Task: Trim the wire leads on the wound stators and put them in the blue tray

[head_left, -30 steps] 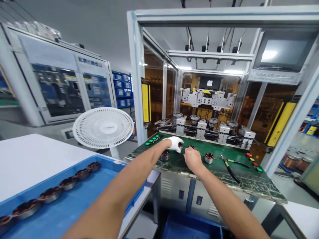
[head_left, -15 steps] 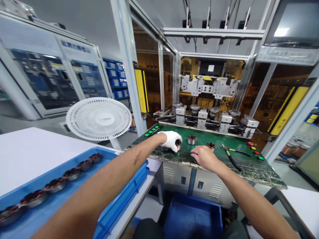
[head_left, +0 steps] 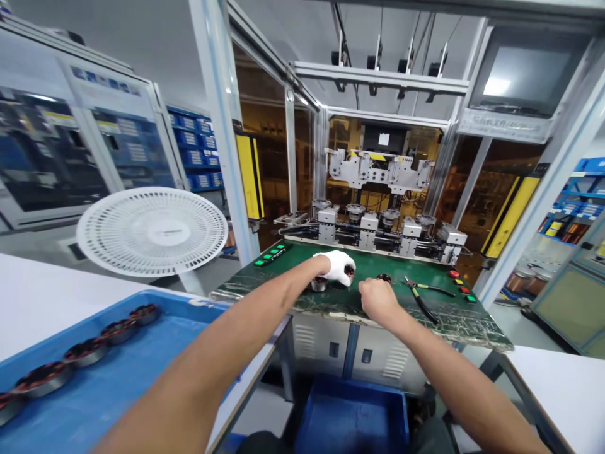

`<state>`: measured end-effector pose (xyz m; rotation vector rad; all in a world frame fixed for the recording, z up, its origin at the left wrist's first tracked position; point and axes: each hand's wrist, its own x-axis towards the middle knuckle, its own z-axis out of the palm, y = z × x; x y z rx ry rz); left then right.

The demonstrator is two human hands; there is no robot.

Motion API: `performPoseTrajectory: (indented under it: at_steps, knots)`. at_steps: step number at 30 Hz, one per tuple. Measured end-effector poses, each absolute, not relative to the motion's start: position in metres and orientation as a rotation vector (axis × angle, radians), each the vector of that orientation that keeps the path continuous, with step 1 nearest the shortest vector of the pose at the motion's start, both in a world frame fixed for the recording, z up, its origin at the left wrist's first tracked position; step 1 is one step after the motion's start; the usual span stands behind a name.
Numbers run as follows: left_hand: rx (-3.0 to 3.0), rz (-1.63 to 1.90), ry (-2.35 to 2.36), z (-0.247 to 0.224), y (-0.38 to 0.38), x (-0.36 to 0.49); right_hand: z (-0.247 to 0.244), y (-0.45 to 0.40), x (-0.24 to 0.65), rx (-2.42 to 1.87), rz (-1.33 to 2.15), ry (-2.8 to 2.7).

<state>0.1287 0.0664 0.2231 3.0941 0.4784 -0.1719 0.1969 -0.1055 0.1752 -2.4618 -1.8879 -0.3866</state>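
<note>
My left hand, in a white glove, grips a small round motor stator with dark and copper windings above the green bench top. Below its wrist another stator sits on the bench. Just to the right, my bare right hand is closed, its fingertips turned toward the gloved hand; anything between them is too small to make out. Behind it a third stator shows in part. Pliers with black and yellow-green handles lie open to the right.
A blue tray with a row of stators stands at the left, beside a white fan. Metal fixtures line the bench's back. Coloured buttons are at the right; a blue bin is below.
The view has shifted. My left hand has moved right to the middle stator, uncovering the one now below its wrist. My right hand remains closed, now nearer to my left hand.
</note>
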Motion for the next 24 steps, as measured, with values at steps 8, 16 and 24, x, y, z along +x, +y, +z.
performPoseTrajectory:
  at_steps: [8,16,24]
  knots:
    - [3.066,-0.283,0.411,0.239,0.057,0.111,0.183,-0.161,0.244,-2.146,-0.217,-1.867]
    - [3.085,-0.206,0.492,0.25,-0.004,0.172,0.173,-0.156,0.32,-2.223,-0.062,-1.44]
    - [3.022,-0.093,0.692,0.221,-0.044,0.19,0.153,-0.141,0.317,-2.157,-0.267,-1.531]
